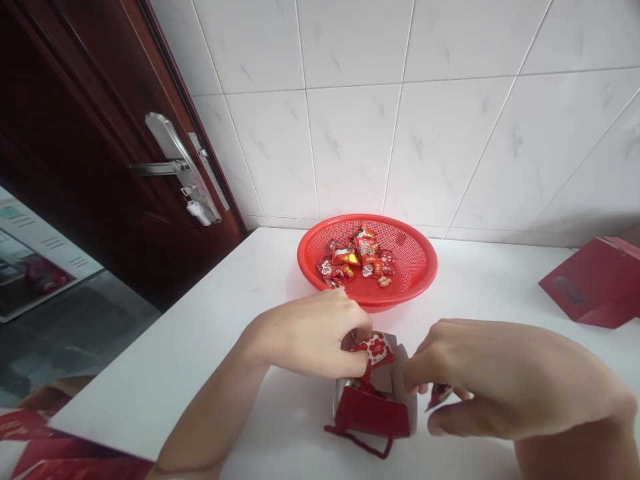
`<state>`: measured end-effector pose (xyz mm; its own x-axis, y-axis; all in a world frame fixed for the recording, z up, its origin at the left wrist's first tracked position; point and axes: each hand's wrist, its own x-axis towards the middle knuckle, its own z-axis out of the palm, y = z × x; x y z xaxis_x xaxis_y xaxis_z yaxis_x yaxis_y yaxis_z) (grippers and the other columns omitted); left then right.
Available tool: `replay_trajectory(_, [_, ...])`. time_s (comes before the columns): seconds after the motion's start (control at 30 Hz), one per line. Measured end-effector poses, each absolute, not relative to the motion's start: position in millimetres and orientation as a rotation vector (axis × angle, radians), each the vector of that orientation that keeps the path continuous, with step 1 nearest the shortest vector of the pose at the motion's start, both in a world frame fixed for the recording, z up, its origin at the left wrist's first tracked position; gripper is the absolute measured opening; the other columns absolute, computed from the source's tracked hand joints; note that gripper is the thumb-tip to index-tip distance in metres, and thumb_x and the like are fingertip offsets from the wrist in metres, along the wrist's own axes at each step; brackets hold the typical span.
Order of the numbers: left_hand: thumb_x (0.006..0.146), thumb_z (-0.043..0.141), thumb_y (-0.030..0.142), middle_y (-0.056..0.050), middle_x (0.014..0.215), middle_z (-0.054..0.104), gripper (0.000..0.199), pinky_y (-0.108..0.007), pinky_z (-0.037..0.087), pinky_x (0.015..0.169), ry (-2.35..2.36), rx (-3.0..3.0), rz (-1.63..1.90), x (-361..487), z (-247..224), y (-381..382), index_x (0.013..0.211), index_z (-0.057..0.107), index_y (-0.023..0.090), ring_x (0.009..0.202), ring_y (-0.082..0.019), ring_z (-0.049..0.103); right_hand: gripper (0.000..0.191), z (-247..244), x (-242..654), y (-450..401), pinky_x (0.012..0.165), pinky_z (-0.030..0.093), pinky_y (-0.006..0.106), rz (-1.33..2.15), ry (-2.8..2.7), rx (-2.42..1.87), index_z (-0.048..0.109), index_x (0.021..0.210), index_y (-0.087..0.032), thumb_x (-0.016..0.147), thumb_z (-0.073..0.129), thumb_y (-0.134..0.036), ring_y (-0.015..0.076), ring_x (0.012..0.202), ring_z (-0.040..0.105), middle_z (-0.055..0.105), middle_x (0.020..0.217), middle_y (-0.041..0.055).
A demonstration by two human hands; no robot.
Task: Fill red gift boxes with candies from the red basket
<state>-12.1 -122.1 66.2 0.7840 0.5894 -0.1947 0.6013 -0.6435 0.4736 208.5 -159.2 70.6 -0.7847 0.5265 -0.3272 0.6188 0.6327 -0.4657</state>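
Near the front of the white table stands a small open red box [373, 413] with a red cord handle lying at its front. My left hand [325, 333] reaches over its left side, thumb and fingers pinched on a red-and-white wrapped candy [376, 349] at the opening. Other wrapped pieces are partly visible inside. My right hand [480, 380] is at the box's right edge, its curled fingers holding a small dark red wrapped candy [439, 396]. Behind the box, a red mesh basket [420, 280] holds several wrapped candies [345, 255] and a few peanuts [384, 282].
A dark red box [590, 283] sits on the white table [220, 307] at the far right. White tiled wall [350, 133] rises behind. At the left are a brown door [100, 133] with a metal handle and, bottom left, red packaging [65, 453].
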Motion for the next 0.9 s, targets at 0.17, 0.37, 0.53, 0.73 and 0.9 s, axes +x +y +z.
replay_trajectory(0.17, [0.087, 0.055, 0.025, 0.003, 0.051, 0.048, 0.027, -0.029, 0.027, 0.048, 0.921, 2.435, -0.194, -8.5, 61.4, -123.1, 0.061, 0.05, 0.019, 0.045, -0.011, 0.039, 0.012, 74.8, 209.5, -165.1, 0.053, 0.035, 0.027, -0.744, 2.685, 0.977, 0.076, 0.088, -0.021, 0.081, 0.069, -0.015, 0.0177, 0.064, 0.064, 0.074, 0.073, 0.0014])
replay_trajectory(0.37, [0.088, 0.057, 0.019, 0.002, 0.054, 0.05, 0.026, -0.029, 0.027, 0.051, 0.943, 2.572, -0.302, 4.9, 51.5, -127.6, 0.062, 0.051, 0.019, 0.049, -0.013, 0.043, 0.017, 75.7, 207.6, -163.0, 0.054, 0.034, 0.027, -0.751, 2.629, 0.985, 0.076, 0.094, -0.022, 0.082, 0.067, -0.014, 0.0175, 0.065, 0.065, 0.075, 0.076, -0.0001])
replay_trajectory(0.53, [0.085, 0.058, 0.014, 0.001, 0.054, 0.05, 0.029, -0.03, 0.025, 0.051, 0.957, 2.621, -0.333, 7.9, 44.1, -132.2, 0.059, 0.048, 0.019, 0.049, -0.013, 0.041, 0.014, 74.6, 208.8, -165.0, 0.053, 0.033, 0.028, -0.727, 2.663, 0.999, 0.076, 0.091, -0.021, 0.08, 0.068, -0.015, 0.0183, 0.067, 0.066, 0.074, 0.075, 0.0001])
replay_trajectory(0.73, [0.077, 0.057, 0.004, -0.001, 0.069, 0.063, 0.027, -0.031, 0.024, 0.047, 0.871, 2.629, -0.289, 5.9, 35.3, -142.3, 0.056, 0.047, 0.018, 0.047, -0.012, 0.042, 0.011, 71.4, 209.8, -165.8, 0.052, 0.033, 0.029, -0.755, 2.742, 0.949, 0.075, 0.087, -0.02, 0.078, 0.07, -0.016, 0.0186, 0.063, 0.064, 0.071, 0.072, 0.0016])
replay_trajectory(0.9, [0.079, 0.057, 0.003, -0.003, 0.094, 0.069, 0.019, -0.03, 0.033, 0.051, 0.708, 2.63, -0.258, 10.7, 35.1, -146.6, 0.072, 0.063, 0.019, 0.062, -0.015, 0.058, 0.009, 70.3, 210.7, -164.9, 0.052, 0.034, 0.029, -0.703, 2.782, 0.91, 0.075, 0.086, -0.02, 0.079, 0.07, -0.02, 0.0204, 0.064, 0.063, 0.069, 0.07, 0.0034])
